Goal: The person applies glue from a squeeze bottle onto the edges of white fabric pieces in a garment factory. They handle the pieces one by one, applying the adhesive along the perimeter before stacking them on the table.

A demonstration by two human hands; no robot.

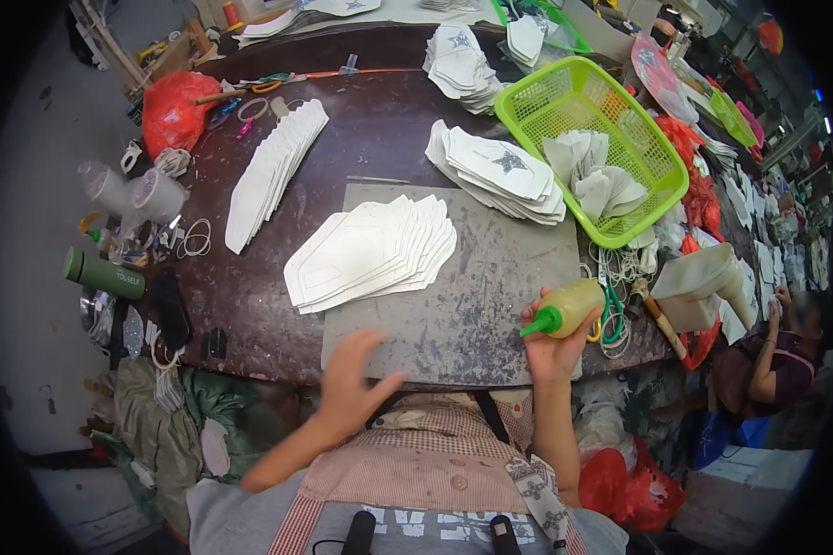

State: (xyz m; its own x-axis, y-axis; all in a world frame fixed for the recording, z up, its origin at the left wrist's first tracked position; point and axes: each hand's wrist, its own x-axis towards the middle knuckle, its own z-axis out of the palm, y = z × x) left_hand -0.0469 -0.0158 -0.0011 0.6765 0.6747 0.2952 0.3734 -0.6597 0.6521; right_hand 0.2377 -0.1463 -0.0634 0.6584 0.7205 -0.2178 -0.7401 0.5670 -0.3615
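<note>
My right hand [557,347] is wrapped round a glue bottle [576,303] with yellowish contents and a green nozzle that points left. Over the front edge of the grey work board [491,324] hovers my left hand [354,388], its fingers apart and nothing in them. Just beyond it, a fanned stack of white cut pieces [370,250] lies on the board. Another fanned row of white pieces [278,176] rests to the left. Farther right is a stack of white pieces with a dark star [500,171], partly overlapping the board's far corner.
A green plastic basket [652,208] holding white pieces stands at the right. Near my right hand lie scissors [611,314] and a wooden-handled tool [666,328]. A green flask [106,273] and a dark phone-like object [169,310] sit at the left. Another person [768,361] works at far right.
</note>
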